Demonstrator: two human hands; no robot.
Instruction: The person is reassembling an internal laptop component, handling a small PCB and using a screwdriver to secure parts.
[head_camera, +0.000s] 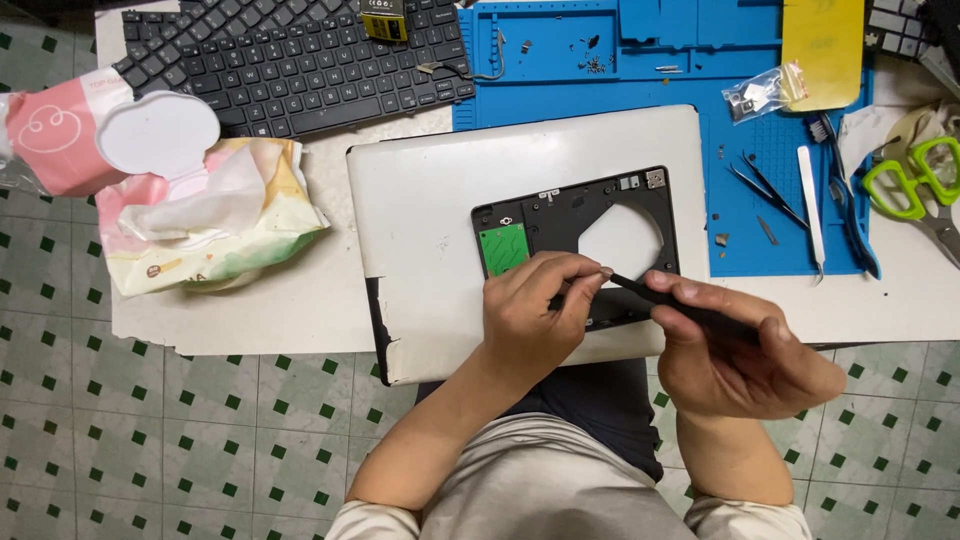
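A white laptop lid (430, 200) lies flat on my lap and the table edge. On it rests a black plastic frame (560, 215) with a round cut-out and a small green circuit board (503, 247) at its left. My left hand (530, 315) rests on the frame's lower edge, its fingertips pinched together on something too small to make out. My right hand (735, 350) grips a thin black tool (650, 292) whose tip points left and meets the left fingertips.
A black keyboard (300, 60) lies at the back. A wet-wipe pack (200, 215) sits at the left. On the blue work mat (760, 160) at the right lie tweezers, small screws and a little bag. Green-handled scissors (915, 185) are at the far right.
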